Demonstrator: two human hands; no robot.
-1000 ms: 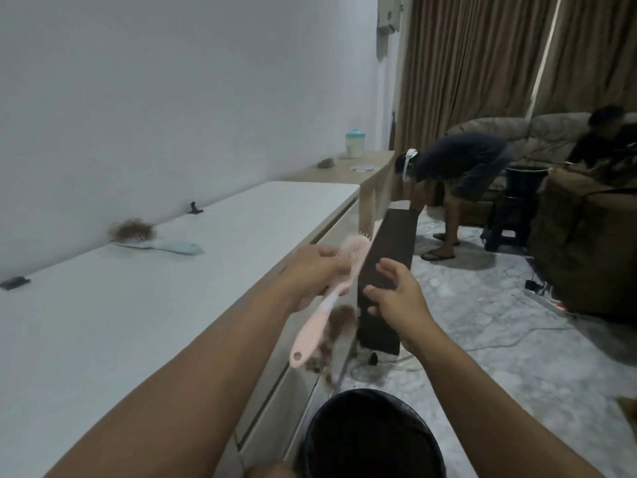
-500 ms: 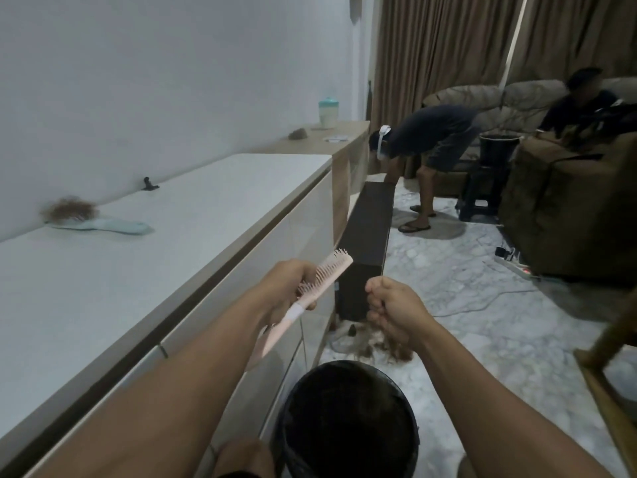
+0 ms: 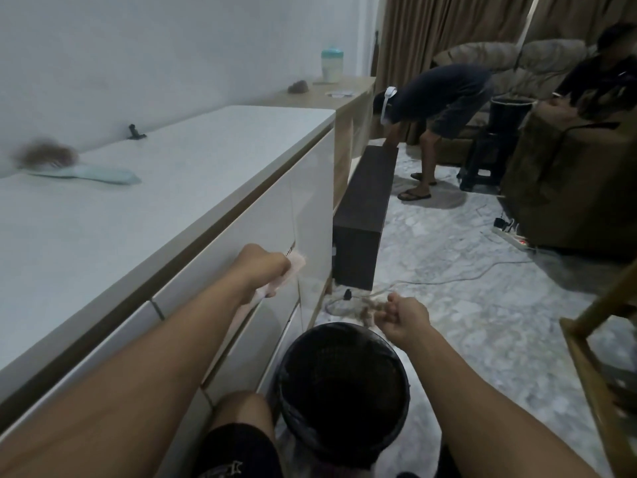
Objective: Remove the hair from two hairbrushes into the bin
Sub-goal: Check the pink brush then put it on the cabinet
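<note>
**Hair clump hangs just beyond the bin's far rim**

The right hand (image 3: 403,317) is curled into a loose fist and pinches a brown clump of hair (image 3: 368,309), which trails to its left. The bin (image 3: 343,395) stands on the floor below and nearer the person than that hand, its black-lined mouth open upward; the clump sits above the far edge of the rim, so the drop looks to need a small pull back toward the body and downward (a judgement from the angle, not a certainty).

The left hand (image 3: 263,269) grips the pink hairbrush (image 3: 286,270) about its middle, held up against the front of the white cabinet (image 3: 206,188), well to the left of the bin. The brush's long axis slants from lower left to upper right; whether hair remains in its bristles is too blurred to tell.

The second, pale blue hairbrush (image 3: 86,172) lies on the cabinet top, far to the left, with a wad of hair on its head. The left hand is the nearer one to it.

Nothing stands between the right hand and the bin's mouth. The person's knee (image 3: 241,408) is just beside the bin's left wall. A dark box (image 3: 362,229) and a cable (image 3: 448,279) lie on the floor beyond, clear of the path.
</note>
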